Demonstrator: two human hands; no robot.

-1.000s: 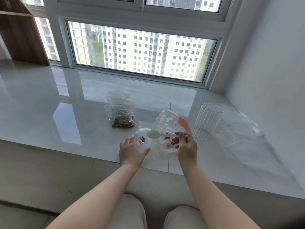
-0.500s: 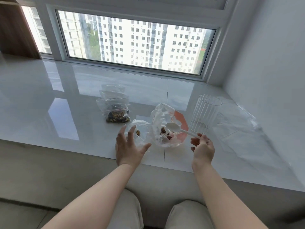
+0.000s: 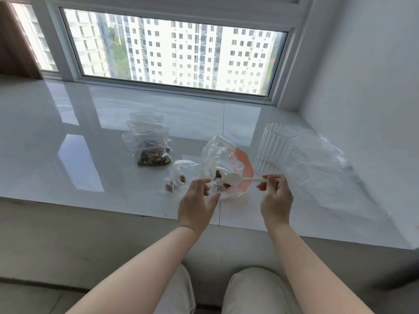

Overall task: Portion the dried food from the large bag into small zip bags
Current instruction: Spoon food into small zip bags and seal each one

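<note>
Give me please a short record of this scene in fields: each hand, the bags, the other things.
left hand: open, fingers at the large bag's mouth
right hand: pinches the white spoon by its handle
large bag: few pieces left inside
small zip bag: open, few pieces inside
filled bags: stacked behind
ribbed cup: upright, right of the large bag

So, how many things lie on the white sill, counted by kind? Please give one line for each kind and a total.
Filled small zip bags, in a row: 3
Small zip bag with few pieces: 1
Large bag with orange part: 1
Ribbed clear cup: 1
Flat clear plastic bag: 1
White spoon (held by right hand): 1
Total: 8
</note>
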